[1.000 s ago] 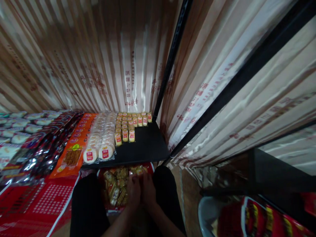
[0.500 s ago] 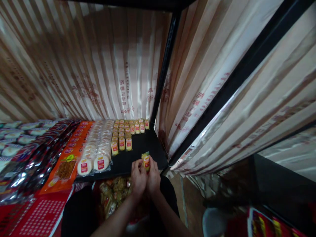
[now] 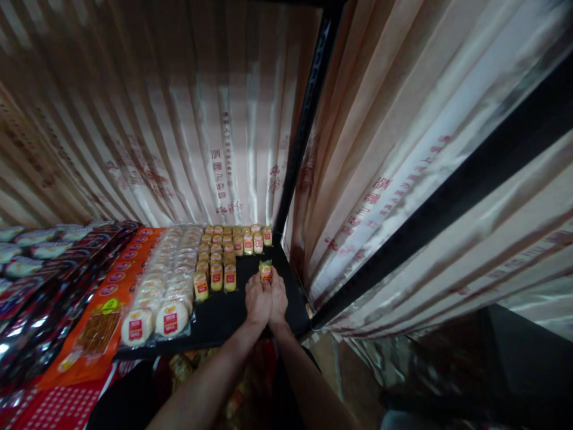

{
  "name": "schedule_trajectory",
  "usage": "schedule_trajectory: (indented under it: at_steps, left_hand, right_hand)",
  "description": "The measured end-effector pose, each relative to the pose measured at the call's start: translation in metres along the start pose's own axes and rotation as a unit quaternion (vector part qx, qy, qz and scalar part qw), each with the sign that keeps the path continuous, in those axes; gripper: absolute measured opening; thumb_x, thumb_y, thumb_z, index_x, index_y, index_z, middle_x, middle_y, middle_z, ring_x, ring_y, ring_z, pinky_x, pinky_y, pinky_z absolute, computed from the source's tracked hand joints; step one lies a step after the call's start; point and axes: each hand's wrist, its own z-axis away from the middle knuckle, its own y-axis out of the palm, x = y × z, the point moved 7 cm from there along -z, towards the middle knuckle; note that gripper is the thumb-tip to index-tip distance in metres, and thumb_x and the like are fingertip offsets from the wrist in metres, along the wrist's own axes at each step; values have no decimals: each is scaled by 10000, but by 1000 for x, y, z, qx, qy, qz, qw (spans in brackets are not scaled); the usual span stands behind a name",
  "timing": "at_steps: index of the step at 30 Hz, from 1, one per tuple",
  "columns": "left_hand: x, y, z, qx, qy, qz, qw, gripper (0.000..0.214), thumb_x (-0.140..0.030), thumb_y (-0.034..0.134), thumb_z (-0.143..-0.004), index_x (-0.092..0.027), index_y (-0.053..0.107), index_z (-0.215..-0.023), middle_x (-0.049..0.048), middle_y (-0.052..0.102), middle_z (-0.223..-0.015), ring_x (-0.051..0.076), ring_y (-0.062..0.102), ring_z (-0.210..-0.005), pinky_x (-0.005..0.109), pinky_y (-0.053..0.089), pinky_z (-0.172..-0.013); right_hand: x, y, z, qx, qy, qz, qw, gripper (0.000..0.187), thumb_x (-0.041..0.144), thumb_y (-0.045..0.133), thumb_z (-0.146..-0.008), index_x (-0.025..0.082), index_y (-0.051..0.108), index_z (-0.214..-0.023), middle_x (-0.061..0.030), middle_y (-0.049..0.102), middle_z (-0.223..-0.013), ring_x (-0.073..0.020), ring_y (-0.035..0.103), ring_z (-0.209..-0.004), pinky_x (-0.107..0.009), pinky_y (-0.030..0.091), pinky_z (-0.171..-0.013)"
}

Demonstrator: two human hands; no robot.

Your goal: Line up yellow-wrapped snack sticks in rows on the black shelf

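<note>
The grip is closed: left hand [image 3: 258, 300] and right hand [image 3: 278, 297] pinch one yellow packet [image 3: 265, 273]. It has moved deeper over the black shelf [image 3: 215, 322], which brings it near the matching rows [image 3: 230, 278].

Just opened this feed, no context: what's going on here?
A person's left hand and right hand hold a small yellow pack between them at the black shelf; whether it touches the surface can't be told. To its left stand rows of similar packs, then round white packs and an orange bag.
</note>
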Motion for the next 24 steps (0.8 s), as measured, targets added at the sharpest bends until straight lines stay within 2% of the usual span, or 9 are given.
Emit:
schedule_trajectory:
  at_steps: [5,9,12,15,20,24]
  left_hand:
    - [-20,11,-21,8,3,3,1000,367,-118,410,-809,-168,604,-1116,101,583,-1222,217,483,-1192,338,314,-1062]
    - [-17,29,-47,14,24,20,999,389,-139,426,-804,-190,593,-1151,74,582,-1239,211,473,-1211,330,321,-1072]
    - [-15,41,-62,28,52,6,998,389,-146,405,-811,-173,597,-1149,74,571,-1258,212,428,-1254,346,268,-1104]
    - [-13,50,-75,49,72,-12,996,404,-164,360,-835,-139,574,-1177,92,516,-1318,194,361,-1303,333,214,-1125]
    - [-7,54,-93,47,42,-14,998,457,-238,313,-881,-102,455,-1293,118,407,-1401,183,307,-1333,337,200,-1124]
    - [-6,57,-101,63,46,-47,996,465,-217,280,-894,-91,424,-1317,126,377,-1415,182,302,-1335,339,215,-1116]
  right_hand:
    - [-9,8,-35,-31,1,18,999,475,256,376,-797,192,433,-1264,-98,564,-1075,-220,523,-1008,-310,418,-893]
    - [-18,13,-63,-76,-25,31,996,500,211,381,-774,176,416,-1271,-105,577,-1081,-211,533,-989,-300,418,-883]
    - [-24,18,-82,-90,-33,44,994,519,215,397,-772,154,386,-1288,-117,571,-1122,-218,528,-1021,-309,415,-890]
    - [-28,22,-98,-90,-21,55,994,535,222,405,-782,140,357,-1309,-125,575,-1122,-230,528,-1046,-324,415,-895]
    - [-26,29,-118,-77,-8,56,995,514,259,411,-813,155,371,-1315,-134,569,-1146,-241,535,-1051,-326,427,-861]
    - [-24,35,-126,-69,-22,43,996,496,259,413,-819,163,398,-1306,-127,570,-1148,-225,528,-1057,-324,409,-894]
